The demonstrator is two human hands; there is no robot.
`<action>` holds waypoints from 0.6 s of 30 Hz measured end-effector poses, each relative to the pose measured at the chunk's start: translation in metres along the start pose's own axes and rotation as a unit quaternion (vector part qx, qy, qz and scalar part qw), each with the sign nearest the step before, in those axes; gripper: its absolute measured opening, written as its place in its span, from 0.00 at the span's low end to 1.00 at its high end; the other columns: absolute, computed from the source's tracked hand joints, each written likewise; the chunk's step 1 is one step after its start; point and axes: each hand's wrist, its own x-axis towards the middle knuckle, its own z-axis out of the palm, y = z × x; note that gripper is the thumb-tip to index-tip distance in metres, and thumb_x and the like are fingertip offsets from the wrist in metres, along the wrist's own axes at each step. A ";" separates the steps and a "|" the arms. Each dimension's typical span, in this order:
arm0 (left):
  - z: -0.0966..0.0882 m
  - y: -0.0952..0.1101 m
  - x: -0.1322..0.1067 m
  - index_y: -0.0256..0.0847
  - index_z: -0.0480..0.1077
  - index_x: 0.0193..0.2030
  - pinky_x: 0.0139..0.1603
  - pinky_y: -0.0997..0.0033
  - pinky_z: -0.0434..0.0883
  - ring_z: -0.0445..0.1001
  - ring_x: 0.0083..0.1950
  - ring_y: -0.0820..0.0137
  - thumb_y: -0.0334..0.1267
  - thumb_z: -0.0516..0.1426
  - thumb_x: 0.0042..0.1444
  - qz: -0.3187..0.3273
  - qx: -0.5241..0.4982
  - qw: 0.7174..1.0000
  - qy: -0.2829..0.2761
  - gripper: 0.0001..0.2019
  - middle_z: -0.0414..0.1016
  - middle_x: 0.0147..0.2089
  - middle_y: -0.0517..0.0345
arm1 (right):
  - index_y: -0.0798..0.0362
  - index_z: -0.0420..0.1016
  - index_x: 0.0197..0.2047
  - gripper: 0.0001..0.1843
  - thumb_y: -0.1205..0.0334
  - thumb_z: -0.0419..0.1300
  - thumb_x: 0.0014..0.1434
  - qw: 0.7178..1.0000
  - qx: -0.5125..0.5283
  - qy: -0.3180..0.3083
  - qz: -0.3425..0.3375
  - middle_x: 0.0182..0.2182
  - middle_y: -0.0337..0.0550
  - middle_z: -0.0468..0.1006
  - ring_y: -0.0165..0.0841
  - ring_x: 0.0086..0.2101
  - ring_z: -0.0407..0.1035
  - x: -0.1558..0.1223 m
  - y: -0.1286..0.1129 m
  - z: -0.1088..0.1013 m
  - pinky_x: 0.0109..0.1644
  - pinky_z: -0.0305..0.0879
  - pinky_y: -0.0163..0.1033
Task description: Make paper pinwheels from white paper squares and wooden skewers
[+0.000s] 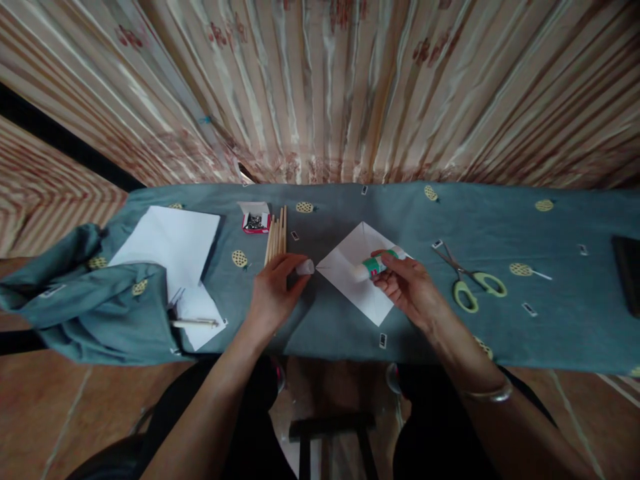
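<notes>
My right hand [407, 283] is closed round a green and white glue stick [373, 268], its uncapped white end pointing left. Between the thumb and fingers of my left hand [275, 290] is a small whitish cap [305, 267]. Under the glue stick, a square of white paper [340, 257] lies turned cornerwise on the cloth, with crease lines at its corners. Several thin wooden sticks [277, 233] lie just beyond my left hand, which hides their near ends.
Scissors with green handles [465, 297] lie open at right. Behind the sticks stands a small red and white box [256, 220] of metal bits. White sheets [173, 243] and a pen-like stick [194, 323] lie at left by bunched cloth [115, 313]. A dark object [627, 273] sits far right.
</notes>
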 end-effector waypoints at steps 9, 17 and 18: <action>0.011 0.017 -0.003 0.40 0.74 0.46 0.46 0.67 0.76 0.78 0.43 0.68 0.32 0.60 0.57 0.010 -0.056 0.998 -0.001 0.09 0.79 0.45 0.54 | 0.52 0.80 0.33 0.17 0.59 0.77 0.39 0.999 -0.010 -0.041 -0.001 0.29 0.38 0.83 0.31 0.28 0.79 -0.004 0.010 0.009 0.35 0.79 0.31; 0.015 0.017 -0.005 0.41 0.75 0.49 0.49 0.64 0.77 0.78 0.47 0.67 0.32 0.61 0.58 0.066 -0.044 0.997 0.025 0.12 0.78 0.49 0.53 | 0.52 0.77 0.33 0.20 0.57 0.77 0.38 0.998 -0.060 -0.029 -0.009 0.29 0.37 0.82 0.30 0.27 0.79 -0.005 0.011 0.008 0.35 0.78 0.32; 0.016 0.017 -0.005 0.41 0.75 0.50 0.49 0.64 0.77 0.78 0.48 0.67 0.32 0.61 0.58 0.072 -0.040 0.996 0.025 0.13 0.78 0.49 0.53 | 0.52 0.77 0.33 0.20 0.56 0.77 0.38 0.997 -0.069 -0.030 -0.010 0.29 0.37 0.82 0.30 0.27 0.78 -0.005 0.010 0.008 0.36 0.78 0.33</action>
